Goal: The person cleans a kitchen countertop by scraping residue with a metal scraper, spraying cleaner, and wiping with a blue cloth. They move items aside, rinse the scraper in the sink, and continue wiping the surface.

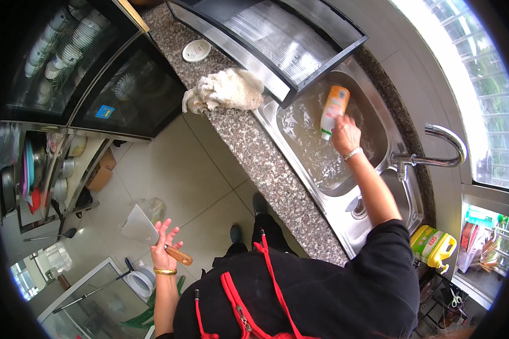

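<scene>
My left hand [164, 243] holds a scraper [141, 226] by its wooden handle, fingers spread, its wide flat blade pointing away over the floor. My right hand [347, 134] grips an orange and white plastic bottle [336, 108] near its green-banded end. The bottle is tilted above the left basin of a steel double sink [286, 135]. Cloudy, rippling water stands in that basin. A large black-framed appliance part [275, 63] with a ribbed, shiny inner surface rests across the counter and the basin's far end.
A crumpled white cloth [227, 91] and a round white lid [196, 51] lie on the granite counter [263, 156]. A chrome faucet [443, 156] stands behind the sink. At right is a yellow jug [432, 245]. Dark-doored cabinets [123, 93] are across the tiled floor.
</scene>
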`<action>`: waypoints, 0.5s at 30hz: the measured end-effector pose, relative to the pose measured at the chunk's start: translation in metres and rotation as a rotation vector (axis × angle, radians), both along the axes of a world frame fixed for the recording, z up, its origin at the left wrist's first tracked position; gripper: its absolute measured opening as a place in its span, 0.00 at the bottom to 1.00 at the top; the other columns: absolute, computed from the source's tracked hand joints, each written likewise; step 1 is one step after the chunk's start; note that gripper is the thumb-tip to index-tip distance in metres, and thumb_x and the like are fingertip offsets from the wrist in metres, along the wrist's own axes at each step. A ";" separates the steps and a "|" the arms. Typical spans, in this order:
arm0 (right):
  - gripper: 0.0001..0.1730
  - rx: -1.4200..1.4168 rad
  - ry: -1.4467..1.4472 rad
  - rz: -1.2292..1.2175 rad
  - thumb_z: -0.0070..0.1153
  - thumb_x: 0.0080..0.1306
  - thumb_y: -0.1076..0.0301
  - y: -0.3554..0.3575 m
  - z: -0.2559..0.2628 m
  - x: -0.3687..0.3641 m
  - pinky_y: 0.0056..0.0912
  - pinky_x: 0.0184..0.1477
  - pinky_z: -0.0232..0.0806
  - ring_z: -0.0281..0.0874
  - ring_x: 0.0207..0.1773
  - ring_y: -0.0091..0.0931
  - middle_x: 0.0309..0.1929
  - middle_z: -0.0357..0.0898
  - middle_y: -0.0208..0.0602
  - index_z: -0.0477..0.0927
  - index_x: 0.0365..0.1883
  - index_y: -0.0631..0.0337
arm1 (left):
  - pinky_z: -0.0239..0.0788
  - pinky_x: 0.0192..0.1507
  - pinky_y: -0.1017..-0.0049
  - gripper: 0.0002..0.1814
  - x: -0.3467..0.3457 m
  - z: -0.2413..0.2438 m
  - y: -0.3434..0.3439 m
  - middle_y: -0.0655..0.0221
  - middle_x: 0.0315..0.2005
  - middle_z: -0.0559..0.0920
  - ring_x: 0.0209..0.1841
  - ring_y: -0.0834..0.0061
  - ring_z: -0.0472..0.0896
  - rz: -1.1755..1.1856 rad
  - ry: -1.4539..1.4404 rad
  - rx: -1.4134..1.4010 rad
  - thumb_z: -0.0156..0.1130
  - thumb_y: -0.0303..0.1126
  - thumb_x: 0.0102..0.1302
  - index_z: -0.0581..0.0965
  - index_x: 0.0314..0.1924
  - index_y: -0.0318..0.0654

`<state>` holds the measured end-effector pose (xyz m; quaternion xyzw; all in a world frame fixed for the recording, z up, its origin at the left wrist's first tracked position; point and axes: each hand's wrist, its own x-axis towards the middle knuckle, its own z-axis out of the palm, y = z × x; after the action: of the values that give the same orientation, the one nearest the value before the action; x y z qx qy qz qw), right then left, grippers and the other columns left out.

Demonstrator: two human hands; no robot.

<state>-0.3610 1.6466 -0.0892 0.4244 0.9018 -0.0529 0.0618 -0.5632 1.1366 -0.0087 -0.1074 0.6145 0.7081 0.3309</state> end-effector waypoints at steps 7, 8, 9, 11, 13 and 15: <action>0.25 0.379 -0.230 0.845 0.48 0.56 0.66 0.043 -0.023 -0.027 0.46 0.56 0.53 0.57 0.62 0.31 0.63 0.60 0.31 0.69 0.55 0.45 | 0.77 0.29 0.72 0.23 0.002 -0.001 0.009 0.59 0.56 0.68 0.46 0.68 0.75 -0.020 0.002 -0.004 0.54 0.37 0.65 0.62 0.58 0.42; 0.25 0.397 -0.255 0.846 0.48 0.56 0.66 0.053 -0.028 -0.032 0.44 0.56 0.54 0.58 0.62 0.31 0.61 0.61 0.30 0.69 0.54 0.45 | 0.77 0.29 0.73 0.23 0.002 -0.001 0.010 0.59 0.56 0.68 0.46 0.68 0.75 -0.024 0.009 -0.001 0.54 0.37 0.65 0.62 0.58 0.42; 0.24 0.401 -0.304 0.828 0.49 0.56 0.65 0.061 -0.032 -0.036 0.42 0.55 0.54 0.58 0.61 0.30 0.60 0.63 0.30 0.70 0.54 0.44 | 0.77 0.29 0.73 0.23 0.002 0.000 0.011 0.59 0.56 0.68 0.46 0.68 0.75 -0.016 0.003 -0.014 0.54 0.36 0.65 0.62 0.58 0.42; 0.22 0.288 -0.384 0.764 0.46 0.58 0.66 0.072 -0.040 -0.041 0.42 0.55 0.53 0.62 0.56 0.30 0.51 0.69 0.29 0.69 0.53 0.45 | 0.77 0.29 0.73 0.23 0.004 0.003 0.010 0.59 0.56 0.68 0.46 0.68 0.75 -0.011 0.005 -0.039 0.53 0.36 0.65 0.62 0.58 0.42; 0.21 0.282 -0.302 0.654 0.47 0.58 0.66 0.074 -0.050 -0.043 0.42 0.55 0.53 0.63 0.54 0.31 0.47 0.70 0.30 0.70 0.51 0.47 | 0.77 0.29 0.72 0.23 0.005 0.005 0.007 0.59 0.56 0.68 0.46 0.68 0.75 0.017 -0.007 -0.048 0.53 0.36 0.65 0.62 0.58 0.42; 0.21 0.181 -0.257 0.520 0.46 0.57 0.66 0.070 -0.061 -0.043 0.44 0.51 0.59 0.66 0.53 0.34 0.47 0.70 0.36 0.68 0.52 0.50 | 0.76 0.29 0.72 0.22 0.006 0.005 0.005 0.58 0.56 0.68 0.46 0.68 0.75 0.046 -0.011 -0.054 0.53 0.36 0.65 0.62 0.58 0.42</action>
<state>-0.4036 1.7168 -0.1498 0.1861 0.9661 0.0997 0.1487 -0.5568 1.1415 -0.0032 -0.1343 0.6291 0.6979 0.3150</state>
